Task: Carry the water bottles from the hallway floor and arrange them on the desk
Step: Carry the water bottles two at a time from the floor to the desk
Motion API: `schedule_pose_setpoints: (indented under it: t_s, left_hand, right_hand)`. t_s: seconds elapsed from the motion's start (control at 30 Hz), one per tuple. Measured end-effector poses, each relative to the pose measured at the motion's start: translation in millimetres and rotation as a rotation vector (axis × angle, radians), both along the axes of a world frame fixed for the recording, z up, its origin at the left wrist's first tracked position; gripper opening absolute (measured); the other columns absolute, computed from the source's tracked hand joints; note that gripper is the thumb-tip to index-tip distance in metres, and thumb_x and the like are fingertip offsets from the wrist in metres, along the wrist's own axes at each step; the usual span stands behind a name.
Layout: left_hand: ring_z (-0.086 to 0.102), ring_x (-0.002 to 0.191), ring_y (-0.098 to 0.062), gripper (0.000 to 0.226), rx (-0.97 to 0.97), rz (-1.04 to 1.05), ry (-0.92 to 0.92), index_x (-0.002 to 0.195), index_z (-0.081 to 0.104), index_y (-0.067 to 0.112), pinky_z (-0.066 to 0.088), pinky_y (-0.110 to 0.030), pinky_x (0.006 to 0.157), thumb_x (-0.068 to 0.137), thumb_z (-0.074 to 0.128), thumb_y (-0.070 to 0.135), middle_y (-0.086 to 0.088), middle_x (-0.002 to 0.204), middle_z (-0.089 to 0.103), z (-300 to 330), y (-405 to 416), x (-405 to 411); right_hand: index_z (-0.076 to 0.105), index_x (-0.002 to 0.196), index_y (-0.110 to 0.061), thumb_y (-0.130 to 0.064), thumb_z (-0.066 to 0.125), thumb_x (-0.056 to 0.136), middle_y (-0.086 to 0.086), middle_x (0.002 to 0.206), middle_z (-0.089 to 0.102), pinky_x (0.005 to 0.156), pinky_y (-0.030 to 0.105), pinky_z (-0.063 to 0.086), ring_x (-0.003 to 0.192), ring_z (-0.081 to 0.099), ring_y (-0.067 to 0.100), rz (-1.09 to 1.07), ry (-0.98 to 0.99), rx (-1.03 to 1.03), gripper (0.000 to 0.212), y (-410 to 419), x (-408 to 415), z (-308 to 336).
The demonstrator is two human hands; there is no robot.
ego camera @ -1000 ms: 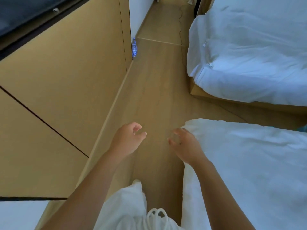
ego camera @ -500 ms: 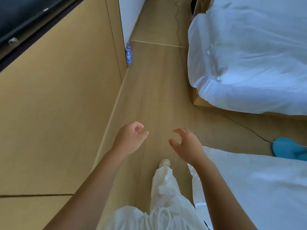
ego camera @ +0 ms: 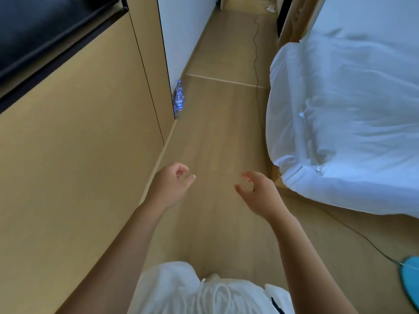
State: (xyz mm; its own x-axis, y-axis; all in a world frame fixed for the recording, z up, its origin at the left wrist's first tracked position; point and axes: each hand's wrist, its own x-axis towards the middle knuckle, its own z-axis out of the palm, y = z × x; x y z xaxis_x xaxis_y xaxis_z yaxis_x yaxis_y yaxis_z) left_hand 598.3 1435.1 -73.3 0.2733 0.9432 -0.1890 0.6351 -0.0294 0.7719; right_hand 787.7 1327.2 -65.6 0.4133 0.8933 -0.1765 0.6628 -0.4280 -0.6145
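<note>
Two hands: both out in front over the floor (ego camera: 217, 143), nothing in either one
Walking room: a strip of wood floor runs straight ahead, pretty narrow, with the tan cabinet wall (ego camera: 79, 155) on the left edge and the bed (ego camera: 351, 123) with its white sheets hanging down on the right
Floor stuff: a thin black cable (ego camera: 255, 53) trails along the floor beside the bed, and a blue round thing (ego camera: 410, 282) sits at the lower right corner, off the middle path
Left hand (ego camera: 170, 185): arm stretched forward, fingers loosely curled in, thumb pointing across, held in the air near the skirting
Right hand (ego camera: 258, 193): same height-ish, fingers spread and bent like a claw, palm turned inward, well apart from the left one
Water bottles (ego camera: 179, 98): clear plastic with blue labels and caps, standing upright in a tight cluster on the floor at the corner where the cabinet ends and the white wall (ego camera: 186, 32) starts, well ahead of the hands; can't count them for sure
Clothes: white garment (ego camera: 204, 295) with a drawstring at the bottom edge
</note>
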Motion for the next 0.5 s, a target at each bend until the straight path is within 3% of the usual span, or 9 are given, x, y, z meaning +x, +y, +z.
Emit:
schedule_pose_setpoints:
  t_s: [0.27,0.5]
  left_hand:
    - [0.057,0.088,-0.012,0.016,-0.033,0.064,-0.032,0.096,0.063,0.020,0.038,-0.022,0.076,0.082,0.068,0.026,0.008,0.094,0.060,-21.8,149.8,53.3]
    - [0.056,0.089,-0.010,0.014,-0.061,0.030,-0.037,0.094,0.060,0.023,0.038,-0.022,0.073,0.083,0.067,0.030,0.008,0.095,0.059,-10.2,318.1,101.6]
  right_hand:
    - [0.052,0.129,-0.013,-0.034,0.057,0.089,0.004,0.127,0.056,0.095,0.028,0.039,0.117,0.050,0.018,0.088,-0.020,-0.026,0.045,157.3,54.1,-14.7]
    - [0.052,0.130,-0.014,-0.035,0.057,0.090,0.001,0.130,0.055,0.092,0.024,0.037,0.117,0.051,0.016,0.098,-0.019,-0.040,0.046,315.2,88.3,-9.6]
